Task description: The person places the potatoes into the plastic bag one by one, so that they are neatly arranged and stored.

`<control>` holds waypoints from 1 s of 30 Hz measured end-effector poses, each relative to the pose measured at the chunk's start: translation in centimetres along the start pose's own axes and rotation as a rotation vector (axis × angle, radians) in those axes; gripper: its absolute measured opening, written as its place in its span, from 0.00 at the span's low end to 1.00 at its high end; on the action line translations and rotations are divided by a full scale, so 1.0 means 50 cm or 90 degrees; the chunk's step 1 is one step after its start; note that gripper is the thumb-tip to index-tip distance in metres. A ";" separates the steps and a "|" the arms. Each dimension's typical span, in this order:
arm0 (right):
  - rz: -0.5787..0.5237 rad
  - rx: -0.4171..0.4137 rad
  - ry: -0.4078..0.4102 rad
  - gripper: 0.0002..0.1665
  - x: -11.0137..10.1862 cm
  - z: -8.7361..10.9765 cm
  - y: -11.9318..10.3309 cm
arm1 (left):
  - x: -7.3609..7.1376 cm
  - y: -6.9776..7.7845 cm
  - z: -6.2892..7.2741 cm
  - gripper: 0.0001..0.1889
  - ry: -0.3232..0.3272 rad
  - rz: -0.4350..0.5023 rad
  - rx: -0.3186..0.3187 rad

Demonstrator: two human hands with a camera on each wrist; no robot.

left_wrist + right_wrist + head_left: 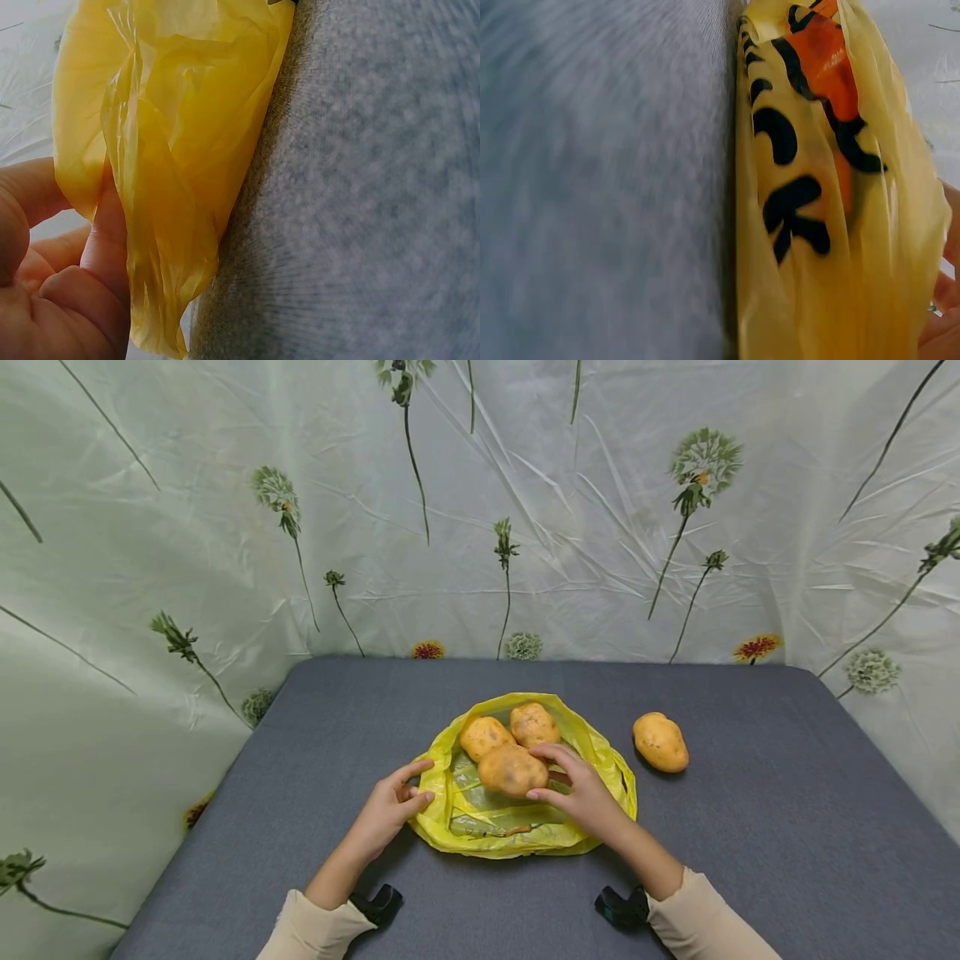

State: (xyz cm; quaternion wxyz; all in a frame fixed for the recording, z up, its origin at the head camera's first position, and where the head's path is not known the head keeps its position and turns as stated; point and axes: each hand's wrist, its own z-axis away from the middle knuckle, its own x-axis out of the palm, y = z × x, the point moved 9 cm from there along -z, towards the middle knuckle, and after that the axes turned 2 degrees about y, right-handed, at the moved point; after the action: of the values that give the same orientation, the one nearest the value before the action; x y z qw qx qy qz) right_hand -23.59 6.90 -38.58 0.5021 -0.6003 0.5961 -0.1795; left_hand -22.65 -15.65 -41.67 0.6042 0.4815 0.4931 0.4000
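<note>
Lying beside the yellow bag (pixel 498 847), one potato (pixel 661 742) fronts a flowered sheet (pixel 585 518).

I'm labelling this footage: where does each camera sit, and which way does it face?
Head: head-worn, facing forward and down at the yellow plastic bag and potatoes; both forearms, left grip and right grip show.
Left wrist: wrist-worn, facing the bag's side; part of the left grip shows.
Right wrist: wrist-worn, facing the bag's printed side; a little of the right grip shows.
Both wrist views share bag and tabletop.
</note>
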 end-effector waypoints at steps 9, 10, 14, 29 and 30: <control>-0.032 0.044 -0.078 0.30 0.049 -0.010 0.020 | 0.001 0.003 0.000 0.25 -0.003 0.008 0.008; -0.035 0.048 -0.085 0.30 0.053 -0.011 0.013 | 0.001 0.003 0.000 0.25 -0.005 0.008 0.010; -0.031 0.038 -0.108 0.29 0.065 -0.015 -0.017 | 0.002 0.002 0.000 0.25 -0.010 0.011 0.009; -0.028 0.063 -0.187 0.30 0.115 -0.015 0.044 | 0.004 0.007 0.003 0.25 -0.021 0.008 0.020; -0.026 0.069 -0.191 0.30 0.117 -0.015 0.045 | 0.004 0.007 0.003 0.25 -0.020 0.008 0.019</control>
State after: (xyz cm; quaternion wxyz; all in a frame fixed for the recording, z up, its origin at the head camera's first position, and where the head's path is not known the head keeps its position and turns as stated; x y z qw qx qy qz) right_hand -24.06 1.85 -42.32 0.6137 -0.6043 0.4912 -0.1301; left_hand -22.47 -15.39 -41.39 0.6022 0.4998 0.4864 0.3884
